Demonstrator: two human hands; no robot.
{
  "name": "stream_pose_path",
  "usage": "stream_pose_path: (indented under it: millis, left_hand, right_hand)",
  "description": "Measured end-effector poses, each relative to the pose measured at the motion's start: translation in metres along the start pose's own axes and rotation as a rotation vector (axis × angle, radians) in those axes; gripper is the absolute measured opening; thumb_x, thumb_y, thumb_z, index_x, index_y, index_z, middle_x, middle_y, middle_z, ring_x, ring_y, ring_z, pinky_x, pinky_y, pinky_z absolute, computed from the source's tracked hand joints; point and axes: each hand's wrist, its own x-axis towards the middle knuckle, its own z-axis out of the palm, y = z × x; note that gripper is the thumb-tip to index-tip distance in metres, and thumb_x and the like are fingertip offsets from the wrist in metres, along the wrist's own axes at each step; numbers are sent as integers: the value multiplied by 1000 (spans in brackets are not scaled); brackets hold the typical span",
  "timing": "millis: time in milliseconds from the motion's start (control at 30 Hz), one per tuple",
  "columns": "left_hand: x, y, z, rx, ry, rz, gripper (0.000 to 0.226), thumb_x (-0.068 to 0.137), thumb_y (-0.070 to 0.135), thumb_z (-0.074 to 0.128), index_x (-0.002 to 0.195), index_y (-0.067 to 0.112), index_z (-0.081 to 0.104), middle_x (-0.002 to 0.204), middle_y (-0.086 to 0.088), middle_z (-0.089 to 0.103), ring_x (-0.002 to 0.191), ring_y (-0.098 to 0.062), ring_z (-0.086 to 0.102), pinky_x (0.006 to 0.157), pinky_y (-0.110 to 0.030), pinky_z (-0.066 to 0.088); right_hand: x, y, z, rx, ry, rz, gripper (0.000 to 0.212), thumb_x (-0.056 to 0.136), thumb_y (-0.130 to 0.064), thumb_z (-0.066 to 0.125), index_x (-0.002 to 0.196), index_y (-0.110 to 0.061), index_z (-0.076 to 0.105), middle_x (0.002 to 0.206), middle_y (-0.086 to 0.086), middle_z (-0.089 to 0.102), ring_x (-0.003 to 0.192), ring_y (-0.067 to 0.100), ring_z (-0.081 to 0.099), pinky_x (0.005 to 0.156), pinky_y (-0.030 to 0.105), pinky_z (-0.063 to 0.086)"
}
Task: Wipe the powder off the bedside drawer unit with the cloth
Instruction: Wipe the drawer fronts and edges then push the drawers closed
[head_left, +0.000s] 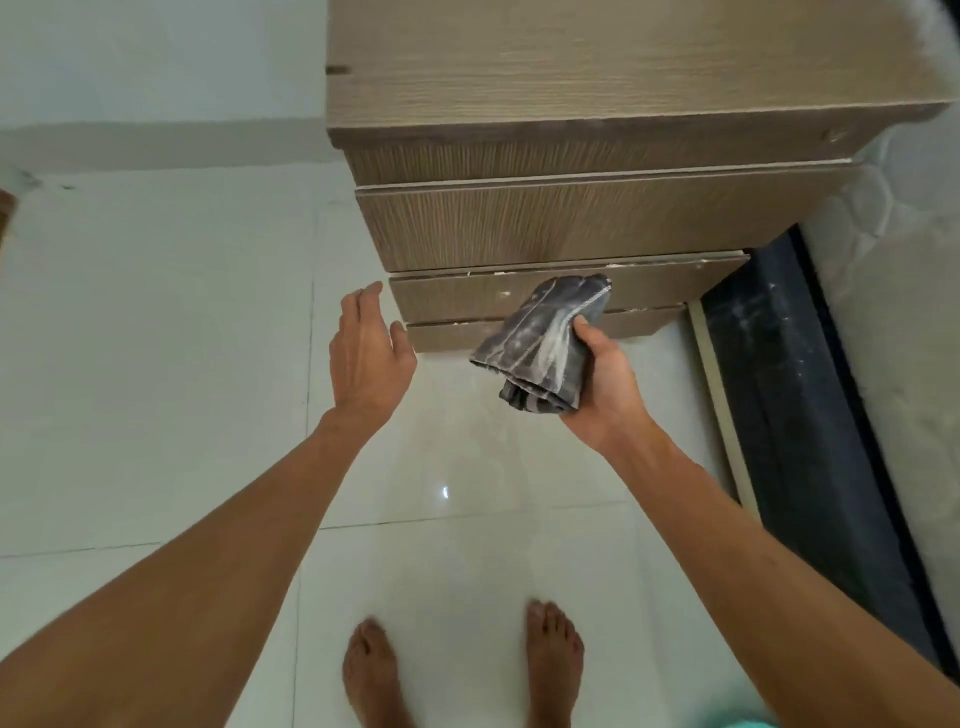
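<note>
**Drawer unit ahead and above hands; cloth in right hand, nearer the powdered edges**

Drawer unit: wood-grain, stands on pale tile floor, directly fwd of the person, filling upper centre/right of the head view. Top surface reads mostly clean from this angle. White powder specks show along the top edges of the two lowest drawer fronts, approx. level with the hands. A dark bed base sits just beside the unit on the right, also flecked white.

Cloth: dark grey, folded into a thick wad, streaked with white powder. Long axis runs from the palm up and fwd toward the lower drawer fronts; its far end overlaps them in the view, but contact vs. a small gap cannot be told.

Right hand: fingers clenched around the near end of the cloth, thumb on top, palm facing left. It is the nearer hand to the powdered edges.

Left hand: released, fingers spread, grasping nothing, held just beside the unit's lower left corner, not clearly touching.

Judgement: residue lies up and fwd of the right fingers, running left-right along the drawer edges. Next move likely needs the cloth pressed flat to an edge and drawn sideways. Risk: the loaded cloth may shed powder onto the floor.
</note>
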Motion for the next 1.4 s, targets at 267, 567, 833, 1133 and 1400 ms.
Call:
stream_pose_path:
  millis: [267, 567, 833, 1133, 1400]
  left_hand:
    - [26, -28, 61, -343, 202, -8, 40, 95, 14, 45, 135, 14, 46, 129, -5, 52, 112, -14, 52, 92, -24, 40]
    - [48, -53, 106, -487, 491, 188, 28, 90, 14, 54, 117, 20, 51, 114, 4, 57, 105, -8, 56, 87, -22, 44]
    - [40, -53, 108, -438, 576, 225, 24, 89, 14, 56, 114, 14, 55, 112, 2, 56, 99, -6, 52, 82, -22, 42]
    - [18, -55, 87, -257, 486, 251, 20, 92, 14, 56, 111, 13, 56, 110, -3, 60, 98, -15, 57, 77, -25, 41]
    - [17, -60, 63, -96, 333, 321, 24, 83, 15, 64, 106, 13, 55, 101, -7, 58, 87, -24, 57, 73, -42, 52]
  right_hand:
    - [36, 16, -21, 71, -184, -156, 62, 93, -51, 53, 142, -13, 52, 134, 9, 61, 104, 24, 67, 64, 31, 58]
    - [52, 12, -44, -292, -99, -739, 15, 96, -18, 58, 109, -16, 64, 102, 8, 75, 86, 27, 74, 62, 42, 59]
    - [57, 29, -10, -493, 9, -1366, 25, 100, -15, 54, 124, -21, 56, 99, -11, 68, 93, 2, 68, 80, 22, 56]
    - [79, 73, 20, -1013, 171, -1712, 66, 88, -15, 58, 151, -23, 36, 136, 5, 51, 107, 18, 58, 81, 36, 55]
    - [123, 90, 43, -1787, 188, -1771, 63, 77, -45, 66, 135, -26, 49, 129, 8, 55, 121, 28, 50, 106, 53, 29]
